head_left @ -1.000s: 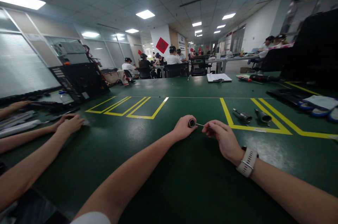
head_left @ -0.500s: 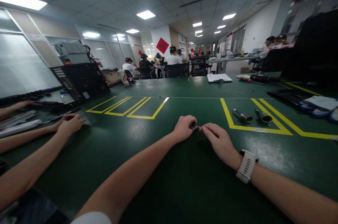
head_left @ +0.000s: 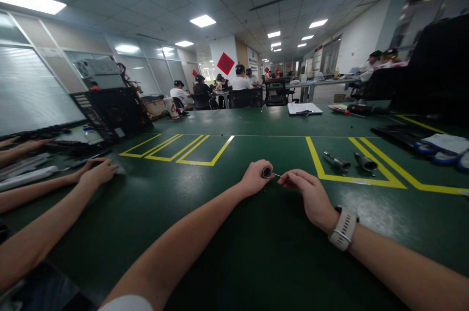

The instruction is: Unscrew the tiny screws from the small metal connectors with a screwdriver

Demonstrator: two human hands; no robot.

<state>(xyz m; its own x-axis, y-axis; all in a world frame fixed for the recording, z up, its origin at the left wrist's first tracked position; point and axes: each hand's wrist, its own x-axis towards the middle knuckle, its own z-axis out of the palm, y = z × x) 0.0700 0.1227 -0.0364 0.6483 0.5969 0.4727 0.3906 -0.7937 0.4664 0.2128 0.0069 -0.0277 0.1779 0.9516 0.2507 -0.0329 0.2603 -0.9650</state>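
My left hand (head_left: 255, 177) is closed around a dark metal cup-shaped part (head_left: 266, 173), its round open end turned toward me. From the right, my right hand (head_left: 306, 194) pinches a thin metal tool (head_left: 277, 175) whose tip reaches the side of that part. Fingers hide the tool's rear end, so its exact kind cannot be made out. Two similar cup-shaped metal parts, one with a visible shank (head_left: 337, 161) and another beside it (head_left: 365, 161), lie to the right inside a yellow-taped outline.
Yellow tape outlines (head_left: 196, 162) mark the green table (head_left: 205, 213). A co-worker's hands (head_left: 97, 172) rest at the left, near a black computer case (head_left: 113, 111). A clipboard (head_left: 304, 108), a red-handled screwdriver (head_left: 342, 111) and blue-and-white gloves (head_left: 445, 147) lie farther off.
My right hand has rotated slightly, its fingers shifting on the thin tool. The left hand holds the cup-shaped part in nearly the same place.
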